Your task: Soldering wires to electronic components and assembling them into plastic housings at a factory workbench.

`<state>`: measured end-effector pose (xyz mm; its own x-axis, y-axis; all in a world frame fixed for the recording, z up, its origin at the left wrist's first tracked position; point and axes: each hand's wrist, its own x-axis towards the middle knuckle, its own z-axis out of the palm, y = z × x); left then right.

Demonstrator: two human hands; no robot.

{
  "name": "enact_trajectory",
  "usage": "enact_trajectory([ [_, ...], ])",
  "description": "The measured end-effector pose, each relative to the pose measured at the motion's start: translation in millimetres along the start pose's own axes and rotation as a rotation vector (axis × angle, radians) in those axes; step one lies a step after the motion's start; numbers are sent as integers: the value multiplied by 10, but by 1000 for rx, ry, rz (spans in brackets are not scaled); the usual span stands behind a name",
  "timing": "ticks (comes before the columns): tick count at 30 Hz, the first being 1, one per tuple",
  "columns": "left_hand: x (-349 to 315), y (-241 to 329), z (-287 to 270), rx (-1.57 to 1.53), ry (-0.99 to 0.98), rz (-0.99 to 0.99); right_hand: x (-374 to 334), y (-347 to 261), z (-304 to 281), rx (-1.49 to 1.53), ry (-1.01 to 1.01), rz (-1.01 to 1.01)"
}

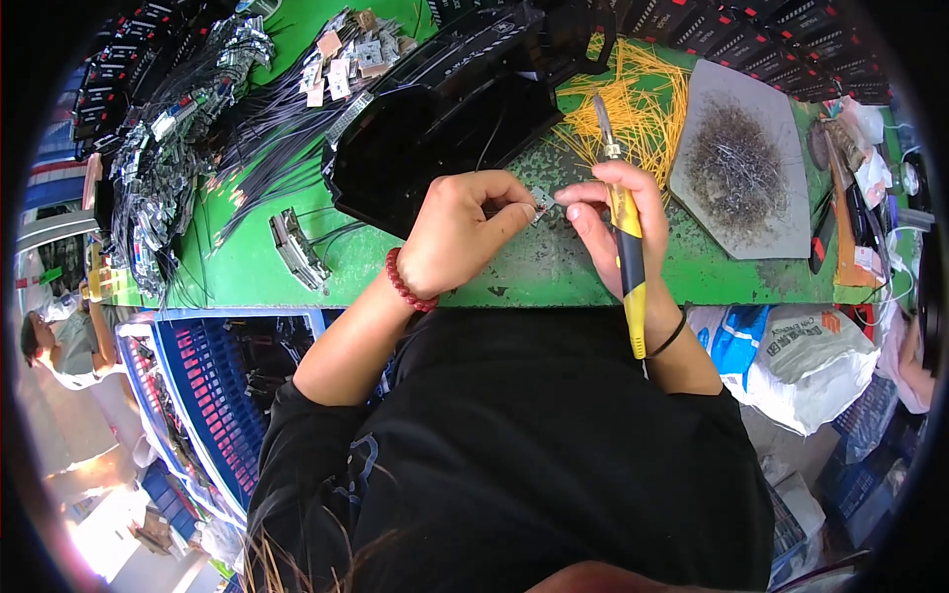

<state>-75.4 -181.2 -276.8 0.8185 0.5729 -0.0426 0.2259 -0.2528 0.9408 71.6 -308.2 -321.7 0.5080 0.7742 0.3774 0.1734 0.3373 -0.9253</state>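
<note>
My left hand (457, 229), with a red bead bracelet at the wrist, pinches a small circuit board (541, 201) between thumb and forefinger. Just right of it, my right hand (649, 203) wraps around the yellow and black handle of a soldering iron (629, 252). The iron's tip points away from me, toward a pile of yellow wires (643, 94). My right thumb and a fingertip come close to the small board; whether they hold a thin wire cannot be made out. Behind my left hand lies a long black plastic housing (395, 148), a thin dark wire running across it.
Black wires (282, 128) and small metal-coloured parts (168, 168) heap at the left of the green table (578, 277). A single part (299, 249) lies nearer. At right sits a grey board (776, 232) bearing dark wire scraps. Black housings (771, 40) line the back; a blue basket (213, 395) stands below left.
</note>
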Motion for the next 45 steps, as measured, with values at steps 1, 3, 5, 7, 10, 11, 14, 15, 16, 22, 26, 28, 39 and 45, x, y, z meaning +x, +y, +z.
enact_trajectory([
  [1,-6,-14,-6,-27,-17,2,14,-24,-11,-22,-56,-25],
  [3,0,-3,-25,-40,-42,-15,27,-37,-5,-75,-143,-65],
  [5,8,-6,-33,-53,-67,-29,-4,-27,37,-74,-122,-83],
  [7,24,-21,-27,-58,-87,-8,-14,-7,52,-55,-90,-90],
  [10,2,-12,-51,-93,-105,-80,-11,-52,88,-67,-101,-104],
  [11,6,-22,-63,-95,-105,-79,-17,-50,94,-68,-102,-104],
  [14,26,-59,-115,-192,-186,-125,-31,-35,110,-44,-96,-98],
  [15,32,-70,-128,-264,-239,-164,-32,-31,118,25,-87,-92],
  [16,36,-78,-136,-336,-293,-203,-34,-29,123,94,-78,-87],
  [22,50,-112,-148,-444,-352,-199,-33,-32,94,7,-143,-94],
  [26,8,-70,-102,-422,-295,-171,-33,-24,137,-64,-56,-158],
  [28,-13,-14,-92,-225,-228,-134,-42,1,131,-97,-48,-182],
  [39,-19,4,52,374,0,240,-144,-32,25,-77,74,52],
  [45,1,-125,104,443,-21,195,-252,-353,-256,-49,-27,317],
])
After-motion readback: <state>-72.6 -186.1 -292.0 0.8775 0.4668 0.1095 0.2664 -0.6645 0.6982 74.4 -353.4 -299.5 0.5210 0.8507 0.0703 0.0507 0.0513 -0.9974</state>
